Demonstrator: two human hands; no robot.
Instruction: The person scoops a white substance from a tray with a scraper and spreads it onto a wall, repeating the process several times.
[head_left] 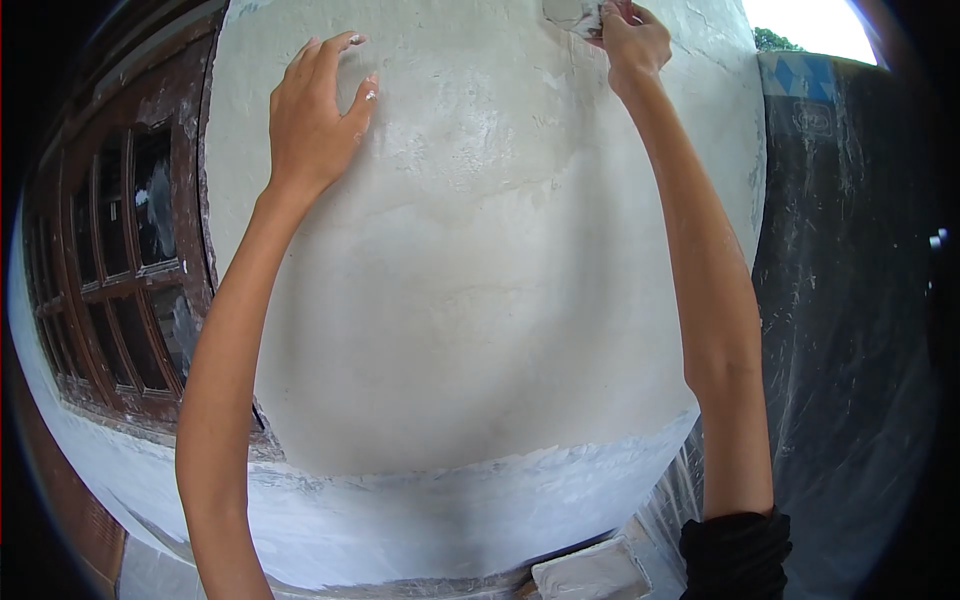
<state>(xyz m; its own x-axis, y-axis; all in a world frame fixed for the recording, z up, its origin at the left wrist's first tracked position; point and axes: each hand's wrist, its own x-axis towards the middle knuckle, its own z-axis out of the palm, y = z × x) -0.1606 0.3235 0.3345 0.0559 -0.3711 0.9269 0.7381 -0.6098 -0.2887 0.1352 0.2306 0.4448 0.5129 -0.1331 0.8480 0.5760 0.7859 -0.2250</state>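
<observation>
Both my arms reach up in front of a wall (450, 270) coated in damp, pale grey plaster. My left hand (318, 115) is raised at the upper left with its fingers apart and white smears on the fingertips; it holds nothing. At the top right, my right hand (636, 42) grips a scraper (578, 15) whose blade is smeared with plaster and lies close against the wall. The top of the scraper is partly cut off by the frame edge. Below the grey coat, the wall has a whiter band (400, 520).
A brown wooden window frame (125, 270) with glass panes is on the left. Dark plastic sheeting (840, 300) hangs at the right, with a blue and white strip on top. A tray of plaster (592, 575) lies at the wall's foot.
</observation>
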